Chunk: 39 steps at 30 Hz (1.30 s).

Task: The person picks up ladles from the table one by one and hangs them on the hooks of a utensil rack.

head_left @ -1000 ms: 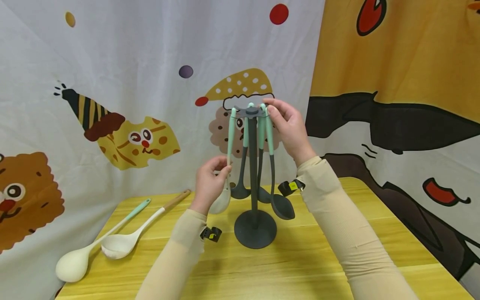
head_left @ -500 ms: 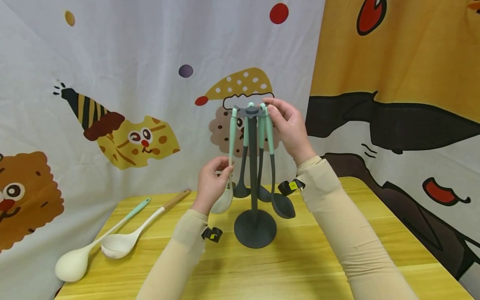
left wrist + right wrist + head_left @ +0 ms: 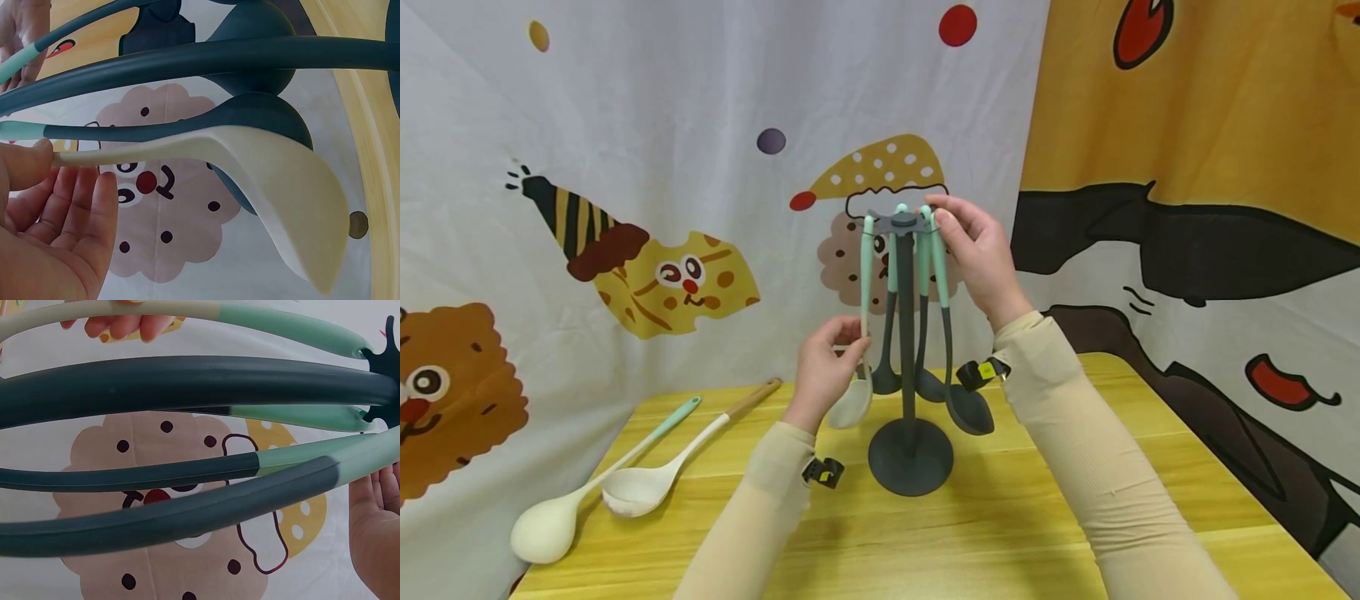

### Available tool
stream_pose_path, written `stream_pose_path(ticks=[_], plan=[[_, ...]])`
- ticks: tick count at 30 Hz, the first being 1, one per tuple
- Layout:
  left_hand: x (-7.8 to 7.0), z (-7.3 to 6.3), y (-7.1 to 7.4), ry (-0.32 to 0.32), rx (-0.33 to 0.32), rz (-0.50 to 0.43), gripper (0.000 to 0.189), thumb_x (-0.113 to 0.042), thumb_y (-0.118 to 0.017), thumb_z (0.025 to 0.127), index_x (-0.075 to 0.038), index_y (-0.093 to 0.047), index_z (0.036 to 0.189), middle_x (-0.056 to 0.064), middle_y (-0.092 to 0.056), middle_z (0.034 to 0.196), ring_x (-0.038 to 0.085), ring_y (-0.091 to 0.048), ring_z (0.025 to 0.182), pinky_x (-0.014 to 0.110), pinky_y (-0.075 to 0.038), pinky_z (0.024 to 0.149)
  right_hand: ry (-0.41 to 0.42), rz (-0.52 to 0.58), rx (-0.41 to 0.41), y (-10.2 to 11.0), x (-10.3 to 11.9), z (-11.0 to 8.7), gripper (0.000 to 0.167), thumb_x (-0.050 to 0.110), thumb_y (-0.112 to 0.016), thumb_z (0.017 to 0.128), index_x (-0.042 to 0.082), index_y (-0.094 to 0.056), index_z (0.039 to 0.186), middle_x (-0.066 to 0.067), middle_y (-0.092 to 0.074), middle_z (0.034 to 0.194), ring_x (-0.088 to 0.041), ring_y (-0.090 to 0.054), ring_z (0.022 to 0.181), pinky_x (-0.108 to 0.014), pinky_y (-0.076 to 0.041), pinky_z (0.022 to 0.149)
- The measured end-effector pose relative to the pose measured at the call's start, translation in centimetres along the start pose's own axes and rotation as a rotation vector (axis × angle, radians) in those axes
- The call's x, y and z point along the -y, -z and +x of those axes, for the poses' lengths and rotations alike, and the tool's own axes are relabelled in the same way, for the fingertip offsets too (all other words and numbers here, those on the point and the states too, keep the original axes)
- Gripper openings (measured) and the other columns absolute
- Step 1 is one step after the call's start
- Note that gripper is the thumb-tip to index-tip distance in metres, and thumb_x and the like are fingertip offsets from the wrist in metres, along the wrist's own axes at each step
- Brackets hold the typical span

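A dark utensil rack (image 3: 907, 350) stands upright on the table, hung with mint-handled utensils. My left hand (image 3: 827, 367) pinches the cream stem of a ladle (image 3: 281, 194) between thumb and fingers; its mint handle reaches up to the rack's left hook. At the rack's top, the thumb and forefinger of my right hand (image 3: 977, 250) grip the edge beside the mint handle ends; the exact contact is hidden. Below it hangs a dark spoon (image 3: 970, 408). Two more dark utensils hang behind the post, one a ladle-like dark bowl (image 3: 886, 380).
At the table's left lie a cream ladle with a mint handle (image 3: 546, 529) and a white ladle with a wooden handle (image 3: 640, 490). The rack's round base (image 3: 912, 479) rests on the wooden table (image 3: 1000, 533). A printed curtain (image 3: 700, 100) hangs close behind.
My left hand has shifted slightly right and down, and the cream ladle's bowl has swung a little toward the post. The hanging dark spoon has moved slightly right. My right hand stays in place.
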State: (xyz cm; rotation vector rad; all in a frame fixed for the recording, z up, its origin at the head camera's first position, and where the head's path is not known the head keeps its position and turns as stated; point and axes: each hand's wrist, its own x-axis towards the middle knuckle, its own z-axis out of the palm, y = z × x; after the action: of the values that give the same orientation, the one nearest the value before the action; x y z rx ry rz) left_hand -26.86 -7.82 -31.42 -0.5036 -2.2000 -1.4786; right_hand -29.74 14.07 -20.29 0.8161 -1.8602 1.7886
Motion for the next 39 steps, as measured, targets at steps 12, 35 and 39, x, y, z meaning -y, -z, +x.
stream_pose_path(ticks=[12, 35, 39], plan=[[0.3, -0.6, 0.1, 0.027, 0.072, 0.002, 0.02, -0.012, -0.07, 0.094, -0.008, -0.068, 0.113, 0.006, -0.068, 0.101, 0.02, -0.065, 0.092, 0.039, -0.057, 0.081, -0.001, 0.021, 0.0, -0.1, 0.0, 0.0, 0.037, 0.019, -0.051, 0.104, -0.002, -0.057, 0.134, -0.003, -0.067, 0.118, -0.017, -0.062, 0.105, -0.032, -0.05, 0.096], [0.3, -2.1, 0.6, 0.011, 0.139, 0.094, 0.049, -0.023, -0.069, 0.095, -0.003, -0.054, 0.138, 0.013, -0.059, 0.132, 0.028, -0.058, 0.117, 0.045, -0.05, 0.095, 0.0, 0.012, 0.002, 0.0, 0.1, 0.1, 0.037, 0.02, -0.051, 0.104, -0.002, -0.057, 0.134, -0.006, -0.066, 0.12, -0.017, -0.062, 0.106, -0.033, -0.049, 0.098], [0.5, -2.5, 0.8, 0.014, 0.154, 0.125, 0.054, -0.024, -0.07, 0.094, -0.003, -0.051, 0.141, 0.014, -0.056, 0.137, 0.03, -0.056, 0.121, 0.048, -0.048, 0.097, -0.004, 0.011, 0.002, 0.0, 0.1, 0.1, 0.037, 0.02, -0.051, 0.104, -0.002, -0.057, 0.134, -0.005, -0.066, 0.119, -0.017, -0.062, 0.106, -0.032, -0.049, 0.097]])
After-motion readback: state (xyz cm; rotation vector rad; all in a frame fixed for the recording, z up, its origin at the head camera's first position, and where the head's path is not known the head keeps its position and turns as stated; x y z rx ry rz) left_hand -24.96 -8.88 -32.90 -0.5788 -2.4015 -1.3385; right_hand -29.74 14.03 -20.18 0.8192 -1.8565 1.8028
